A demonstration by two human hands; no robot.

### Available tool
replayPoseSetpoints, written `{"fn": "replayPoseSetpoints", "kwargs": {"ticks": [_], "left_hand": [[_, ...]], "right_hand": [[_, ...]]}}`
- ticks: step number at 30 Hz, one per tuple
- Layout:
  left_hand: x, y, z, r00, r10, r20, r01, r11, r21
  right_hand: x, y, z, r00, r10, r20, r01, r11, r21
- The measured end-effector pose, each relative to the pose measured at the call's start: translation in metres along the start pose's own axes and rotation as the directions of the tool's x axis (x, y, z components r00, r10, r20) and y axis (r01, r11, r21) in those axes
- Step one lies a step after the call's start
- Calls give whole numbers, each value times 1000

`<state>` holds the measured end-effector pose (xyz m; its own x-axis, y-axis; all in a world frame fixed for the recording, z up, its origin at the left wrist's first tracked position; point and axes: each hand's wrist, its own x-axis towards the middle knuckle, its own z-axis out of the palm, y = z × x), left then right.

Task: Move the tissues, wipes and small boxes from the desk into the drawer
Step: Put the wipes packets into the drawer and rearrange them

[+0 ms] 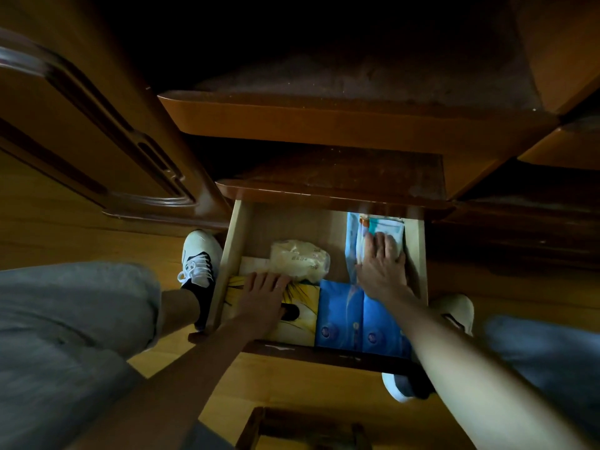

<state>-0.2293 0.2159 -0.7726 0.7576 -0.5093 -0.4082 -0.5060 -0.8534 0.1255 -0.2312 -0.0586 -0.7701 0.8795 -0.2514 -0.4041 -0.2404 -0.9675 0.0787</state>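
Note:
The wooden drawer [231, 251] is pulled out below the desk edge. Inside, a yellow tissue box [303, 306] lies front left, and my left hand [263, 297] rests flat on it with straight fingers. A cream tissue pack [300, 259] sits just behind that box. Two blue packs [347, 315] lie side by side at the front right. Behind them, pale blue wipes packs [355, 237] stand in the back right corner; my right hand [381, 264] presses on them with fingers spread.
The brown desk top [341, 125] overhangs the drawer's back. A cabinet door [97, 125] stands at the left. My shoes [199, 258] and knees flank the drawer on the yellow wood floor. A dark wooden stool [302, 430] sits at the bottom edge.

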Motion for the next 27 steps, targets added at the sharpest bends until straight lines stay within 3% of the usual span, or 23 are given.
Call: {"fn": "replayPoseSetpoints", "kwargs": {"ticks": [6, 13, 20, 23, 27], "left_hand": [[1, 1, 2, 1000, -11, -4, 11, 1000, -22], [3, 5, -4, 999, -30, 32, 30, 999, 19], [3, 7, -20, 994, -31, 105, 37, 998, -49], [-1, 12, -34, 999, 5, 38, 0, 993, -114], [-6, 31, -90, 993, -5, -114, -26, 962, -272]], "right_hand": [[-13, -2, 10, 992, 59, -112, -59, 998, 5], [-9, -12, 2, 973, 231, -19, -223, 958, 181], [-16, -8, -6, 970, 244, 6, -239, 945, 224], [-25, 1, -29, 975, 209, -73, -193, 964, 185], [-49, 13, -81, 984, 149, -94, -116, 950, 291]]}}
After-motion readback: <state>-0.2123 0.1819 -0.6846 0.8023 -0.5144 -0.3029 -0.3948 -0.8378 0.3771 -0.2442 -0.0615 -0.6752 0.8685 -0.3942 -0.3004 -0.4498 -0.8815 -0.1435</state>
